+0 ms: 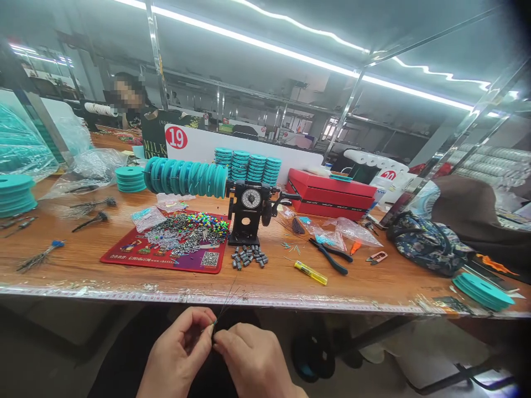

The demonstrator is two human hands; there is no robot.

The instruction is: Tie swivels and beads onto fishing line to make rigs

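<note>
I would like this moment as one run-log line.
left hand: pinching thin strands | right hand: at strands, grip unclear | ahead: table edge

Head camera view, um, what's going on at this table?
A person is working with thin dark strands just in front of the table's edge. The left hand pinches them; the right hand meets it there, its exact grip hidden. Beyond, a row of teal spools extends from a black device with a dial, beside colored beads on a red mat. Pliers lie to the right, with neither hand on them.
</note>
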